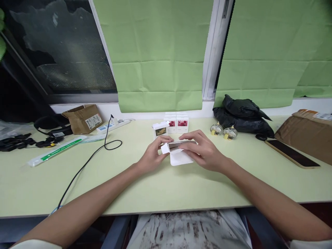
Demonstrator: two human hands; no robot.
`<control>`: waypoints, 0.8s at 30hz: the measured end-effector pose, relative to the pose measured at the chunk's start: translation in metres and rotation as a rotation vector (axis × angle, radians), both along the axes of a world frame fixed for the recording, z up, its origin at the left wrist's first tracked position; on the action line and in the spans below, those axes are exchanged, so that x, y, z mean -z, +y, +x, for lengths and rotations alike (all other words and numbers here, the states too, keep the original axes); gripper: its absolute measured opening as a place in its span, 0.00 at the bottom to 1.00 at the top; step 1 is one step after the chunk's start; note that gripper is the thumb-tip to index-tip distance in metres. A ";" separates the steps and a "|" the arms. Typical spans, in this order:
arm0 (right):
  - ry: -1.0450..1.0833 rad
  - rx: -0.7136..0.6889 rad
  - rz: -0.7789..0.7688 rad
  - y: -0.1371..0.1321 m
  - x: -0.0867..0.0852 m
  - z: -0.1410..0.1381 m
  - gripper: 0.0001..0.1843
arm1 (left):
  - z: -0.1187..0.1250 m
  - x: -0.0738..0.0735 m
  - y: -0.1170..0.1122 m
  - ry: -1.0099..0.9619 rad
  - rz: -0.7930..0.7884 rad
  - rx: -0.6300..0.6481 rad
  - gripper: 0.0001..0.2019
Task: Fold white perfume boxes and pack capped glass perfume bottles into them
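Green blinds (158, 55) hang behind a pale worktop (145, 197); over its middle, a white box (181, 158) is held between two hands, its mouth unfolded, with a broad flap hanging toward the person and a smaller one standing out at the left; the left hand (151, 154) has its grip closed around the left end, thumb on the near side and fingers beyond; the right hand (204, 150) has its grip clamped on the other end, fingertips at the mouth; whether anything lies inside cannot be told. Judging by this, the work is partway; the mouth is already undone, while those flaps are not yet tucked in. Just beyond the hands, a second box (160, 131) with a dark picture stands with its top flaps out; beside it are stacked white cartons (182, 126) with red pictures, which look closed; two glass bottles (230, 133) with gold tops stand to the right, outside any box; farther off are black bags (241, 114), a phone (290, 154) and a brown parcel (306, 133); away to the left lie a cardboard box (84, 119), a black cable (85, 164) and a long packet (57, 150).
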State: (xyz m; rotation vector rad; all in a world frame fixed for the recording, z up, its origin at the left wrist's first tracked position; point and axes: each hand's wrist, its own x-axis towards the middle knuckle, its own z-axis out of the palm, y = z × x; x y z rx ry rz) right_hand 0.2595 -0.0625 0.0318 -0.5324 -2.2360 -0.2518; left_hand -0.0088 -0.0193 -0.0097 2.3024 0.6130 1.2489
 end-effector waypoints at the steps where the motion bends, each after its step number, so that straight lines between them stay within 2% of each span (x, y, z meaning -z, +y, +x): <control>1: 0.006 -0.006 -0.021 0.000 0.000 0.000 0.14 | 0.000 0.000 0.000 0.009 0.004 -0.004 0.15; 13: 0.029 -0.030 -0.091 0.002 0.000 -0.001 0.12 | 0.002 0.003 -0.002 0.021 -0.014 -0.013 0.13; 19: 0.030 -0.019 -0.041 0.006 0.003 0.000 0.14 | 0.003 0.002 -0.003 0.032 -0.066 -0.044 0.16; 24: -0.023 0.081 0.059 0.009 0.006 0.004 0.16 | 0.004 0.000 -0.002 0.088 -0.121 -0.101 0.22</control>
